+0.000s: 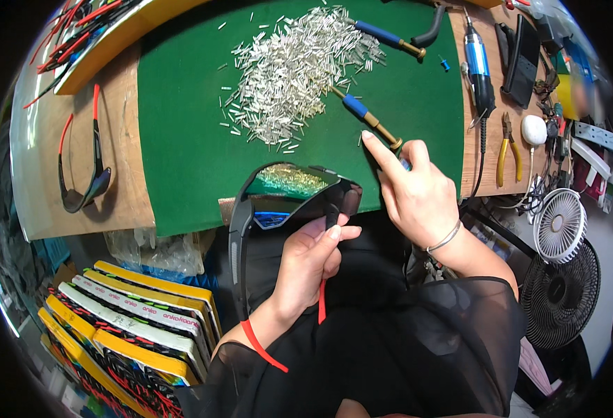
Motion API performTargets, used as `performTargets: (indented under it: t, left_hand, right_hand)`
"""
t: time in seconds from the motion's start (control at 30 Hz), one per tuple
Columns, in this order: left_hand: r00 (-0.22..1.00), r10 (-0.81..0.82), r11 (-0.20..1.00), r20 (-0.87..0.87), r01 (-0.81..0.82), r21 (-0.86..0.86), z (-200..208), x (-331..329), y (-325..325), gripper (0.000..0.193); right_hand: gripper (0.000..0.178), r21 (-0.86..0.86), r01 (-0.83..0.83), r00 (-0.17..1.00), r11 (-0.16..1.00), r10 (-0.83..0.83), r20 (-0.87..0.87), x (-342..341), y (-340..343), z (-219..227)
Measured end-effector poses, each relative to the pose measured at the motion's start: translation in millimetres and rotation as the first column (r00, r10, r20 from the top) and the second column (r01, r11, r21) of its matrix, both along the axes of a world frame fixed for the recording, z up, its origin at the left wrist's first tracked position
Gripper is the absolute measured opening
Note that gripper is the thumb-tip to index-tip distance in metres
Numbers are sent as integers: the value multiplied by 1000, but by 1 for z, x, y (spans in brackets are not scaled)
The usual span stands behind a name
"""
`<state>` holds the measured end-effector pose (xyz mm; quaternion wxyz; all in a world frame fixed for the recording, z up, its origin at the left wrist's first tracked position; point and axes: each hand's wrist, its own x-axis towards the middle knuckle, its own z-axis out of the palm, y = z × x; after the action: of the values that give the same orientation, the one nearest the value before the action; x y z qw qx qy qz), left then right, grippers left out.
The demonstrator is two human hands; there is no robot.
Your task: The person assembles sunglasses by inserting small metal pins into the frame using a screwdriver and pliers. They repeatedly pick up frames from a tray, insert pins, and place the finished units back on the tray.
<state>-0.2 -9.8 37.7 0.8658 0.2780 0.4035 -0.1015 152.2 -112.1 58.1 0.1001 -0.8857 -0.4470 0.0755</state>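
My left hand (pixel 310 261) is closed on a pair of black sunglasses (pixel 292 182) with red temple tips, gripping it near one hinge. The mirrored lenses tilt up at the mat's front edge. My right hand (pixel 421 191) reaches over the green mat (pixel 188 139), index finger stretched out. Its fingertip is at a small metal pin (pixel 360 140). The other fingers curl around something bluish, mostly hidden. Just beyond that hand lies a blue and brass screwdriver (pixel 370 117), its tip toward a large pile of small silver pins (pixel 285 76).
Another blue and brass screwdriver (pixel 386 36) lies at the back. At the right are a blue electric screwdriver (pixel 478 66), yellow-handled pliers (pixel 508 150) and a white fan (pixel 559 224). Another pair of sunglasses (pixel 87 188) sits left; boxes of eyewear (pixel 139 313) stand lower left.
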Motion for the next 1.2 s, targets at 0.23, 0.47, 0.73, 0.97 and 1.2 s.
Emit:
performTargets:
  t: [0.23,0.47,0.73,0.97,1.2]
  left_hand:
    - [997,76,997,5,-76,4,-2,1,-2,24]
    - [996,90,994,10,-89,-59,-2,4,-2,25]
    - [990,115,993,76,-112,-45,-6,2,-7,21]
    - [990,124,992,68,-122,-39,-6,4,-7,21]
    - [993,86,996,85,-84,-21,-12,-1,-7,23]
  right_hand:
    - [45,67,-57,968,996,71,-241,10,-16,18]
    - [51,-29,-354,925,935,345,-161,-16,-38,37]
    - [48,-88,-454,890,887,457,16,-23,-27,17]
    - [46,-70,-432,900,899,435,30,-26,-26,14]
    - [42,-103,-470,868,877,480,127,-23,-23,15]
